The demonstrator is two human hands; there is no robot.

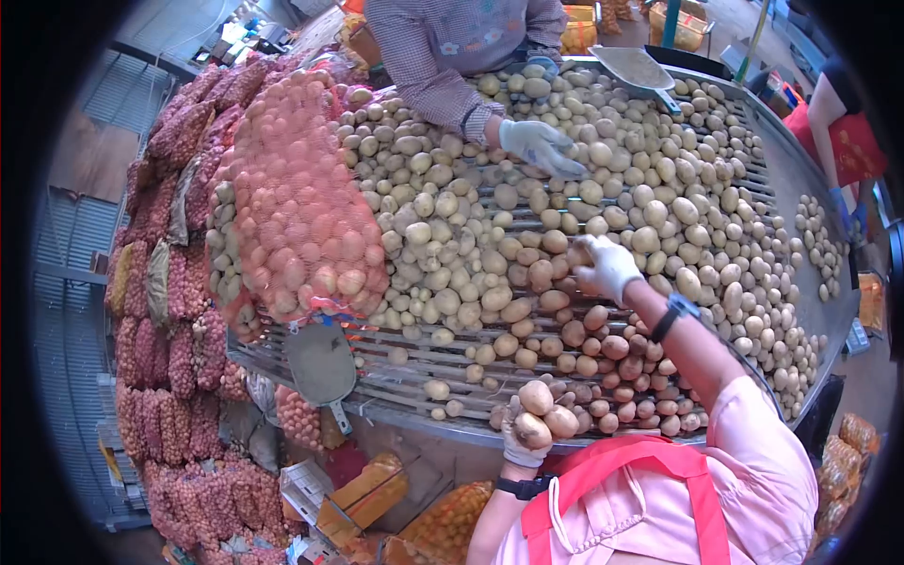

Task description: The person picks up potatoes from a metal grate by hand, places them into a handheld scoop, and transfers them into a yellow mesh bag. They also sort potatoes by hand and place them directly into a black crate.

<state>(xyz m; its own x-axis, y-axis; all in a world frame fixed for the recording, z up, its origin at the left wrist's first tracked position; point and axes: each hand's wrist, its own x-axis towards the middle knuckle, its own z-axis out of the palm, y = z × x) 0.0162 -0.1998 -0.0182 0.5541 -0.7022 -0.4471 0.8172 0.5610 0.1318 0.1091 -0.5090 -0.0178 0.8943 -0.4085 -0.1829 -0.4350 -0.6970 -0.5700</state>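
Note:
My left hand (524, 446), in a white glove, is closed around three potatoes (534, 430) at the sorting table's near edge. Over the middle of the pile, my gloved right hand (605, 266) has its fingers curled round a potato at their tips, partly hidden by the glove. Around it lie pale potatoes (687, 210) and, just below, browner ones (595, 317). Both hands are over the slatted metal table (414, 363).
A co-worker's gloved hand (541, 146) reaches into the potatoes from across the table. A full red mesh sack (301, 202) lies at left, near a metal scoop (321, 363). Another scoop (636, 68) rests at the far edge. Stacked sacks (174, 358) stand left.

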